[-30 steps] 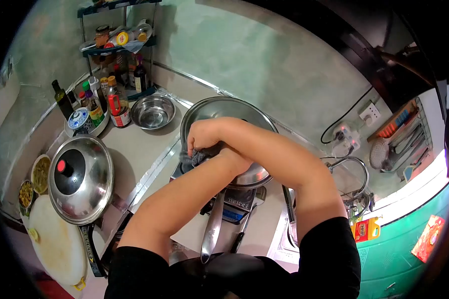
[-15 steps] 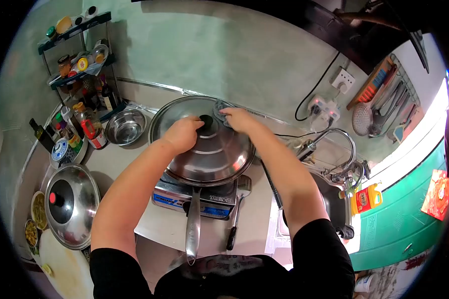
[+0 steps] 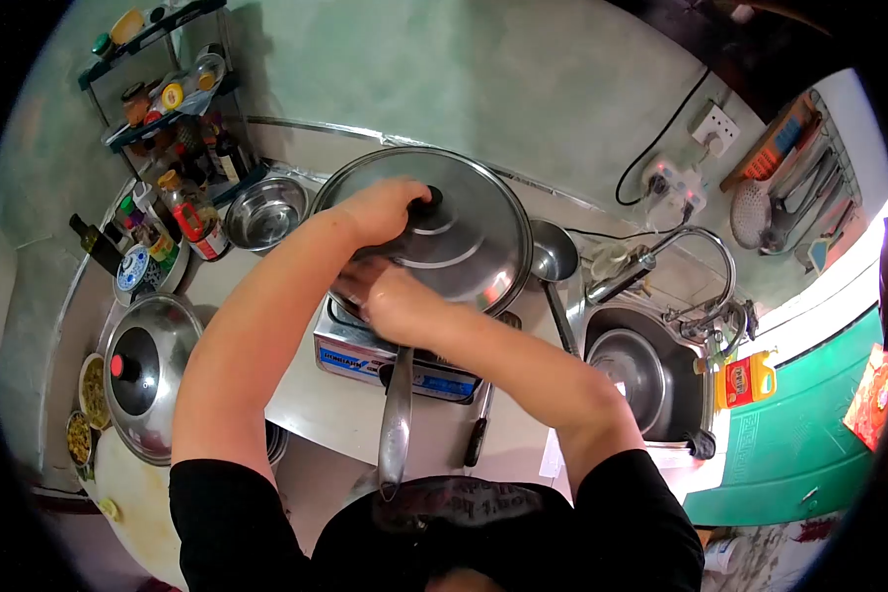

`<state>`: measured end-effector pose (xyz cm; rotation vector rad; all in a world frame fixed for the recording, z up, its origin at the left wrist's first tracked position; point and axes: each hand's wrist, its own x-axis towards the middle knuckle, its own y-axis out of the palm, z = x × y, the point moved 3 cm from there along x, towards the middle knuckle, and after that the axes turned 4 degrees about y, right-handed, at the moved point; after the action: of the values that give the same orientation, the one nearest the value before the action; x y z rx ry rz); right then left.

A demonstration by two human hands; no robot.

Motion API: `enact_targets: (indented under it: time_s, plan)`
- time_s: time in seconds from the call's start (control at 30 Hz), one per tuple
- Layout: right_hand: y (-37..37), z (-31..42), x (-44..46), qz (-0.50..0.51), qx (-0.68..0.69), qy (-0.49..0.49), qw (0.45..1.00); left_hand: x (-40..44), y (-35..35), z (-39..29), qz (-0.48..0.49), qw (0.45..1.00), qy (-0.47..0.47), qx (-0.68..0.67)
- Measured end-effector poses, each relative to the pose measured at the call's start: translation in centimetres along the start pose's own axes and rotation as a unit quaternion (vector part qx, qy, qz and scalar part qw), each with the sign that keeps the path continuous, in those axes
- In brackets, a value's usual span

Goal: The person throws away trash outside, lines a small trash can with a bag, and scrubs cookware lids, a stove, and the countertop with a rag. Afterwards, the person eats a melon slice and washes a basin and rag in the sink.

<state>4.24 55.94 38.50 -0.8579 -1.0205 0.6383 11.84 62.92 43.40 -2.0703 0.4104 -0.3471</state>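
So, head view: work at the wide, round, domed silver metal lid (image 3: pixel 464 259) looks under way, not finished, since both hands are at it. Done, as far as shows: lid is dome-up over the pan with a long silver metal handle (image 3: pixel 397 424), on the silver boxy portable stove with a blue label (image 3: pixel 337 361). Pan body is hidden under the lid; can't tell if the rim sits flush or is slightly raised. Left, by my judgement: whatever the right hand is doing at the near edge, then letting go of the knob.

Grip: bare left hand (image 3: pixel 390 209) has its fingers closed on the round black knob (image 3: pixel 427 201) at the lid's top. Bare right hand (image 3: pixel 397 304) is motion-blurred by the lid's near-left edge; can't tell how far its fingers are spread, whether it touches the rim, or if anything is in it.

Lid look: shiny, pale ring-shaped reflections around the knob, warm orange glint toward the near-right, greyer on the far side, rim a thin bright band. No food or obvious dirt visible on the exposed part; area behind the hands and forearms can't be checked.

Around it: small grey metal saucepan with a dark handle (image 3: pixel 555 255) just right of the lid, round shiny steel bowl (image 3: pixel 267 211) just left.
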Motion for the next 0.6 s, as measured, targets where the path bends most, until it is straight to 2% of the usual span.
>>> enact_targets:
  time_s: [0.07,0.1,0.13,0.2,0.27,0.4,0.5,0.6]
  plan:
    - [0.7,1.8,-0.5,0.070,-0.036,0.016,0.997,0.2,0.7,0.2,-0.071,0.983,0.146,0.081]
    - [-0.1,2.7,-1.2,0.072,-0.086,0.011,0.994,0.2,0.9,0.4,-0.066,0.982,0.155,0.080]
    - [-0.9,2.7,-1.9,0.071,-0.091,0.019,0.993,0.0,0.8,0.1,-0.057,0.986,0.136,0.076]
    - [-2.2,2.1,-3.8,0.154,0.016,0.095,0.983,0.2,0.9,0.1,-0.048,0.989,0.121,0.068]
    - [-3.7,1.4,-5.9,0.141,0.018,0.101,0.985,0.2,1.0,0.4,-0.056,0.988,0.126,0.065]
    - [-6.0,-1.2,-9.6,0.034,-0.020,0.117,0.992,-0.2,1.0,0.0,-0.066,0.987,0.123,0.083]
    - [-7.9,-3.3,-11.0,0.068,-0.071,0.202,0.974,-0.3,1.1,0.0,-0.081,0.986,0.126,0.078]
    - [-8.1,-2.0,-10.1,0.079,-0.071,0.185,0.977,-0.1,1.4,0.0,-0.086,0.985,0.120,0.084]
